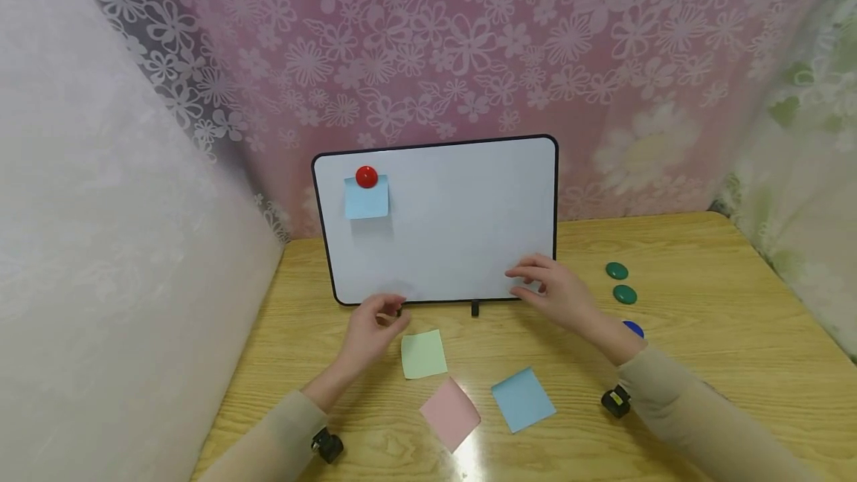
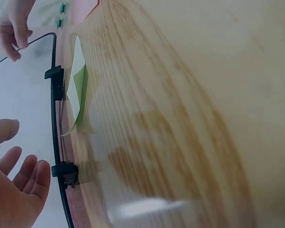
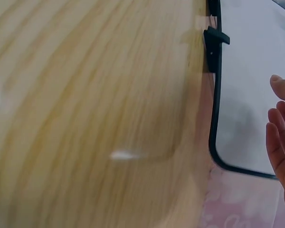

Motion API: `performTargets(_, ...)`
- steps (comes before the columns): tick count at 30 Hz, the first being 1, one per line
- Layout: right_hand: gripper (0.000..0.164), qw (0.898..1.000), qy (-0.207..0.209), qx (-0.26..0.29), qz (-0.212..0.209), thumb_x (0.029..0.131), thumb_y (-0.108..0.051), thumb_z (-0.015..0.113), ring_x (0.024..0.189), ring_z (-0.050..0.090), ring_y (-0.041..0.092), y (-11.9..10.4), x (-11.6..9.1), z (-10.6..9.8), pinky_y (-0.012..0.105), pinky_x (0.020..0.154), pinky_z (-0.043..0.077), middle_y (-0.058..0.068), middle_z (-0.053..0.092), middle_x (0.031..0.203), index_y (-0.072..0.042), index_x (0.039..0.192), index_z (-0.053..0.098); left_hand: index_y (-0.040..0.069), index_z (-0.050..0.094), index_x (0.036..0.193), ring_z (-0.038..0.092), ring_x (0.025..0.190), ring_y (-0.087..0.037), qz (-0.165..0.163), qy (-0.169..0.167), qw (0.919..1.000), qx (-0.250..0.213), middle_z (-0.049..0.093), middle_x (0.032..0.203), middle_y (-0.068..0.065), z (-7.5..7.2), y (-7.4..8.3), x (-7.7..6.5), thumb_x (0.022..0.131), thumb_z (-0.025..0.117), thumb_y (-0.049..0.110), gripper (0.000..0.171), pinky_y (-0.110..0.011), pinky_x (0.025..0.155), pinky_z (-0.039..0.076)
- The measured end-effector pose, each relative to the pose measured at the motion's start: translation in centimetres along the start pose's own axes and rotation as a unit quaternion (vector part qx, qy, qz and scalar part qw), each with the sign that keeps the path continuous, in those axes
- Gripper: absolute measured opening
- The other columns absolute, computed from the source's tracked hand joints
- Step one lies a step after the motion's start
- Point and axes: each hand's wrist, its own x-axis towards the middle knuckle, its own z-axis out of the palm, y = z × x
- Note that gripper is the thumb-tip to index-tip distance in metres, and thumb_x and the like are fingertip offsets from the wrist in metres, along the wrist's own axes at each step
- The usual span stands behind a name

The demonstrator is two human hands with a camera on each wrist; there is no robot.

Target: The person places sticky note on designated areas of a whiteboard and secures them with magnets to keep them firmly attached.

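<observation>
Head view, whiteboard (image 1: 462,229) bearing blue note (image 1: 366,199), red magnet (image 1: 366,177)

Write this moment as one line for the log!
left hand: open, by whiteboard bottom edge | right hand: open, at lower right corner | green note: flat on table

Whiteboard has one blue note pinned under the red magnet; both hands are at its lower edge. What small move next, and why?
Probably lower the left hand onto the green note and pick it up. It lies loose on the table right beside that hand, and the whiteboard has bare space.
</observation>
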Motion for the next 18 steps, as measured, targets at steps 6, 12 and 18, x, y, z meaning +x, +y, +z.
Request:
performTargets(6, 0.029, 0.999, -0.018, -0.022, 0.025, 0.089, -0.003, 0.088, 0.090, 0.070, 0.023, 1.6, -1.5, -1.1, 0.036, 0.068, 0.060, 0.007, 0.072, 0.116, -0.006, 0.117, 0.081, 0.000, 0.073, 0.128, 0.066, 0.102, -0.028, -0.020, -0.039, 0.9986, 0.031, 0.071, 0.115, -0.017, -0.4, 0.2, -0.3, 0.096, 0.083, 0.014, 0.036, -0.036, 0.082, 0.058)
performTargets(12, 0.027, 0.995, -0.063, -0.039, 0.070, 0.093, -0.008, 0.086, 0.094, 0.071, 0.024, 2.2, -2.8, -3.2, 0.035, 0.069, 0.058, 0.006, 0.073, 0.118, -0.009, 0.119, 0.081, 0.001, 0.073, 0.127, 0.066, 0.100, -0.024, -0.049, -0.064, 0.9958, 0.042, 0.072, 0.113, -0.013, -0.9, 0.7, 0.0, 0.097, 0.083, 0.015, 0.035, -0.037, 0.083, 0.058)
performTargets(18, 0.028, 0.992, -0.089, -0.049, 0.071, 0.094, -0.011, 0.086, 0.094, 0.072, 0.024, 3.0, -3.9, -4.9, 0.033, 0.069, 0.059, 0.007, 0.074, 0.118, -0.009, 0.121, 0.081, 0.003, 0.074, 0.122, 0.065, 0.091, -0.017, -0.068, -0.081, 0.9925, 0.062, 0.071, 0.103, -0.004, -1.6, 1.1, 0.2, 0.097, 0.083, 0.022, 0.033, -0.038, 0.080, 0.057)
